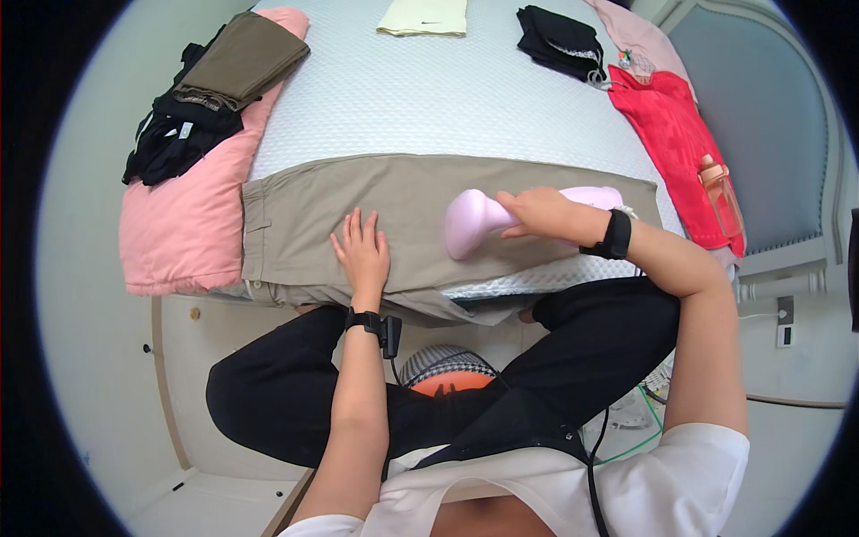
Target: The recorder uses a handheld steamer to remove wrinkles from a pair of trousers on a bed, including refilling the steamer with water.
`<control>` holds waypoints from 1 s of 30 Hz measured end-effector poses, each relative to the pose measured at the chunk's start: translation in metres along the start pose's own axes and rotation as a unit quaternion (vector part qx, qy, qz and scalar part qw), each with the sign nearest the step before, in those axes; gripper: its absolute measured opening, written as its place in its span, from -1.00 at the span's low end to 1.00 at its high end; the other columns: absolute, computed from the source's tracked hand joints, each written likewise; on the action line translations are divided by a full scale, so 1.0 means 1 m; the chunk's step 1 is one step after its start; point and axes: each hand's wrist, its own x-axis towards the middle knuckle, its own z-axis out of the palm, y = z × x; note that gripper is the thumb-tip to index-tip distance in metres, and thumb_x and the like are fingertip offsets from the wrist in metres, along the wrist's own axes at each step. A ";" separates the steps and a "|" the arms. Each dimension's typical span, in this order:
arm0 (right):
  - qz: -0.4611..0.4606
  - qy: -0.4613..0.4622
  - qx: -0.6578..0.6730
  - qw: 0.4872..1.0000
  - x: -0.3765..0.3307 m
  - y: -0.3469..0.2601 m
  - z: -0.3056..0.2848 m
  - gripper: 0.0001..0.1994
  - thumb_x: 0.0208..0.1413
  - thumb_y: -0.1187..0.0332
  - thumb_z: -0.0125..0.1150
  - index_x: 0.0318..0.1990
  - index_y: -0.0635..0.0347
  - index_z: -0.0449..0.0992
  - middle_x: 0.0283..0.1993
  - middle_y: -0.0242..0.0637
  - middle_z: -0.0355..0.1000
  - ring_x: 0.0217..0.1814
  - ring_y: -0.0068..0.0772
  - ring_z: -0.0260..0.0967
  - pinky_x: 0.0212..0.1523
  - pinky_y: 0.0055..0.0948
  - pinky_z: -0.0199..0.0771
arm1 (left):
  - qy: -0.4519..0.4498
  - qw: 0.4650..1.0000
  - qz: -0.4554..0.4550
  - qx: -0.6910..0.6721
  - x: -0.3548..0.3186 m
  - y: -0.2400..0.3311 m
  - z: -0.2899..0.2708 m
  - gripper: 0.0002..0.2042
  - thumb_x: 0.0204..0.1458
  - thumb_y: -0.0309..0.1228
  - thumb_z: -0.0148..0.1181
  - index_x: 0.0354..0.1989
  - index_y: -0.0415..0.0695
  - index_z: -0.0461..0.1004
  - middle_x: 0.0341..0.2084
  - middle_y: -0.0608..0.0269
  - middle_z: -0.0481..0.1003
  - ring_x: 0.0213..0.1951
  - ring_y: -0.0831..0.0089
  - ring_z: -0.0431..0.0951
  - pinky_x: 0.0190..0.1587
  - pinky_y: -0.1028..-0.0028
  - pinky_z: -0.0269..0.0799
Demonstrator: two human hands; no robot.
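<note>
A pair of khaki trousers [295, 215] lies flat across the near edge of a white quilted bed [447, 89]. My left hand [362, 251] rests flat on the trousers with its fingers spread. My right hand [541, 213] grips the handle of a pale pink handheld garment steamer [474, 224], whose head presses on the cloth just right of my left hand. Both wrists wear black bands.
A pink blanket [179, 224] on the left carries folded olive trousers [242, 58] and black clothes [174, 134]. At the back lie a pale yellow garment [423, 16] and black clothes [559, 40]. A red garment [671, 134] and a pink bottle [723, 197] are on the right.
</note>
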 end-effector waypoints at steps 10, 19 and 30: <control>0.033 -0.010 -0.094 0.995 -0.022 0.009 -0.015 -0.56 -0.11 0.00 0.26 -0.24 0.13 0.33 -0.44 -0.16 0.46 -0.38 -0.05 0.45 -0.44 -0.18 0.40 | -0.037 0.997 0.014 0.064 0.001 0.001 0.000 -0.59 0.07 -0.28 -0.01 0.14 0.08 0.30 0.23 0.20 0.15 0.26 0.24 0.10 0.26 -0.04 -0.14; -0.037 0.029 0.039 0.998 0.020 -0.027 0.002 -0.54 -0.06 0.02 0.22 -0.22 0.21 0.28 -0.45 -0.06 0.45 -0.36 0.01 0.44 -0.43 -0.10 0.40 | -0.108 0.990 0.045 0.074 0.004 -0.009 -0.008 -0.57 0.15 -0.24 -0.12 0.23 0.13 0.19 0.27 0.25 0.09 0.29 0.27 0.04 0.28 0.07 -0.14; -0.023 0.003 -0.037 0.999 -0.001 -0.013 -0.007 -0.57 -0.15 0.15 0.33 -0.23 0.21 0.31 -0.46 -0.10 0.46 -0.35 -0.06 0.47 -0.44 -0.19 0.43 | -0.095 0.990 0.042 0.094 0.002 -0.005 -0.009 -0.56 0.16 -0.22 -0.13 0.25 0.13 0.17 0.28 0.26 0.08 0.30 0.30 0.03 0.28 0.08 -0.16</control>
